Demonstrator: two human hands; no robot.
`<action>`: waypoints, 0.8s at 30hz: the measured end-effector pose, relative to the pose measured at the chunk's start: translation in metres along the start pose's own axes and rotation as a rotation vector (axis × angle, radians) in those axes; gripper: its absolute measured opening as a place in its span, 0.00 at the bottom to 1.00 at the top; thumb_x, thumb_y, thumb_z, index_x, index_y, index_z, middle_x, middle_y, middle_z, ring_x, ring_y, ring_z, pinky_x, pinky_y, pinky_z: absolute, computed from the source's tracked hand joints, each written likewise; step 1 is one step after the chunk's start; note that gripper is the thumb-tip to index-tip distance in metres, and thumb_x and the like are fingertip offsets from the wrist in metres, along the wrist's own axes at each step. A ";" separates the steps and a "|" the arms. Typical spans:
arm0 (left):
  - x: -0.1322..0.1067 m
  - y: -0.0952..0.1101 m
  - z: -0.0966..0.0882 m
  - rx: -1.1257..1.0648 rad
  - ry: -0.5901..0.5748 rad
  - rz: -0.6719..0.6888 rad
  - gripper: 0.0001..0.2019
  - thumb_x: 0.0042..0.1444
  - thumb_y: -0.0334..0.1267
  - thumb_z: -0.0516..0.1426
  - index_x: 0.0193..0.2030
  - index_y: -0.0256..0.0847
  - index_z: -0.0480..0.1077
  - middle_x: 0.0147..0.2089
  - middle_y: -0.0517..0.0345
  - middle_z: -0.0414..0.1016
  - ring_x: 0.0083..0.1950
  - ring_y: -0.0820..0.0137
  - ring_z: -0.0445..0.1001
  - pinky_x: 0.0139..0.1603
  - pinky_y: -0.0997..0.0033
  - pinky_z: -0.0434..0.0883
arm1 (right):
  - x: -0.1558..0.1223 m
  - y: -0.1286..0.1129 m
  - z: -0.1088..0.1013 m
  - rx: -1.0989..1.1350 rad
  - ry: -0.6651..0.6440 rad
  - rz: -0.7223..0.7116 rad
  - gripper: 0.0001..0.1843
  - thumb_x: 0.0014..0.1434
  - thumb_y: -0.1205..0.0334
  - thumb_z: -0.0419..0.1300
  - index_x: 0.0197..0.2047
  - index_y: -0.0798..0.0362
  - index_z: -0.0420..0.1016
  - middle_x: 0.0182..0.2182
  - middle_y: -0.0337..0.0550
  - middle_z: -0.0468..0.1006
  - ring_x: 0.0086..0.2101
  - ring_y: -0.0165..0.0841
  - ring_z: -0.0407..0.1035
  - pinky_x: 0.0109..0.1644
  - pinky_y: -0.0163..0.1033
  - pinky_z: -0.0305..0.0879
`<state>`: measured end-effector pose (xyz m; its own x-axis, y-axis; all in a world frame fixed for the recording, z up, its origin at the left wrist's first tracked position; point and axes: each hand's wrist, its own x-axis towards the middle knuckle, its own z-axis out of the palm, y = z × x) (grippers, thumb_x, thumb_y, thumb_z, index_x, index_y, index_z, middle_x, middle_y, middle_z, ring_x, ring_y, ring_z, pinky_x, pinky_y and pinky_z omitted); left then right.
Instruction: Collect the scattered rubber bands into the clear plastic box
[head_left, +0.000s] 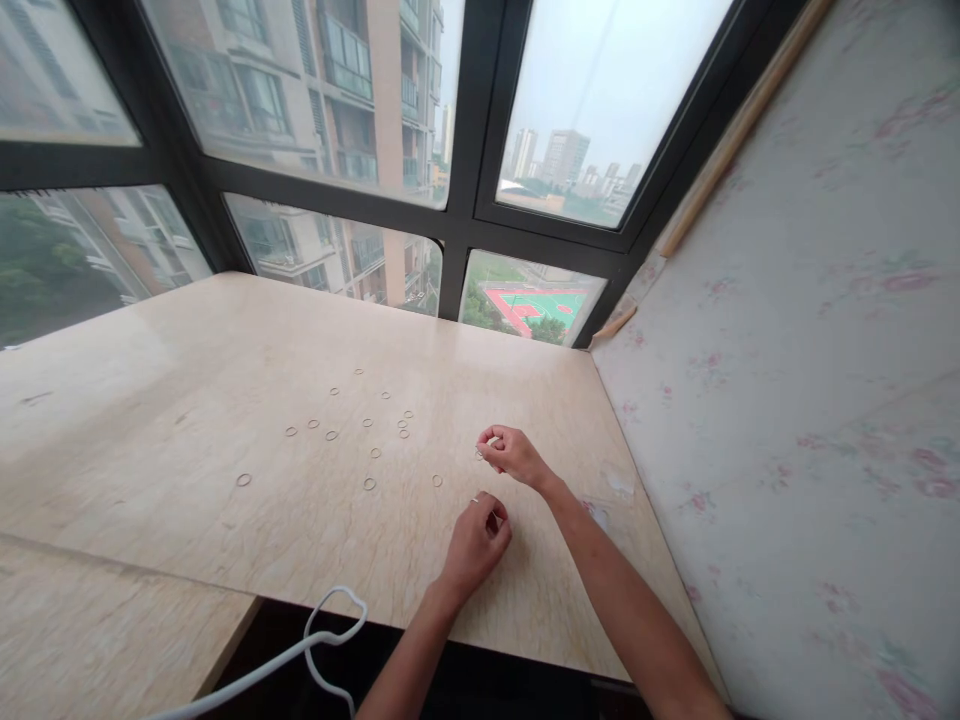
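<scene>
Several thin rings, perhaps small rubber bands, lie scattered over the marble-patterned sill; one ring [370, 484] is near the front and a darker, reddish ring [244, 480] lies apart at the left. My right hand [511, 455] is closed in a pinch just above the sill, with a thin ring [478, 455] at its fingertips. Closer to the front edge, my left hand [478, 540] has its fingers curled together; whatever they hold, if anything, is hidden. A light band shows on one of its fingers. Nearest to the left hand is a single loose ring [437, 481].
Clear plastic bags [607, 508] lie right of my right forearm, by the flowered wall [810, 420]. A white cable [330, 637] loops over the sill's front edge [360, 620]. Dark-framed windows [457, 200] stand behind the sill [150, 400].
</scene>
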<state>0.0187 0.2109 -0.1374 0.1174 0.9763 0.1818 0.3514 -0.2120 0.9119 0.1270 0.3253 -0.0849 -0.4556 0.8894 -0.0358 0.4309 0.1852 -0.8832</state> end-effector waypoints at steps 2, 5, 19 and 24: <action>0.000 0.000 0.000 0.015 -0.002 0.005 0.03 0.50 0.29 0.51 0.31 0.40 0.62 0.31 0.59 0.66 0.31 0.72 0.65 0.33 0.72 0.61 | -0.024 -0.003 -0.013 0.042 0.056 0.002 0.14 0.57 0.51 0.55 0.36 0.55 0.67 0.14 0.30 0.63 0.16 0.23 0.56 0.21 0.28 0.53; 0.000 0.000 0.000 0.036 -0.013 0.018 0.02 0.52 0.30 0.51 0.31 0.40 0.63 0.31 0.59 0.67 0.30 0.72 0.66 0.33 0.72 0.61 | -0.066 -0.001 -0.037 0.125 0.205 0.029 0.17 0.56 0.48 0.57 0.36 0.55 0.66 0.14 0.30 0.62 0.15 0.23 0.55 0.19 0.28 0.51; 0.001 -0.002 0.000 0.100 -0.021 0.074 0.02 0.54 0.32 0.51 0.32 0.39 0.64 0.31 0.59 0.67 0.30 0.73 0.66 0.33 0.72 0.63 | -0.184 0.056 -0.093 -0.341 0.681 0.327 0.17 0.58 0.49 0.52 0.34 0.55 0.71 0.14 0.34 0.67 0.16 0.27 0.58 0.23 0.31 0.54; 0.002 -0.005 0.001 0.109 -0.016 0.067 0.02 0.54 0.32 0.52 0.32 0.39 0.64 0.31 0.59 0.67 0.30 0.72 0.66 0.32 0.72 0.63 | -0.185 0.060 -0.096 -0.398 0.620 0.338 0.14 0.55 0.52 0.55 0.32 0.53 0.74 0.12 0.34 0.66 0.16 0.29 0.61 0.24 0.32 0.52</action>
<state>0.0179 0.2136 -0.1416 0.1581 0.9592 0.2345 0.4408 -0.2811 0.8524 0.3120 0.2118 -0.0861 0.2128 0.9721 0.0982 0.7663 -0.1037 -0.6340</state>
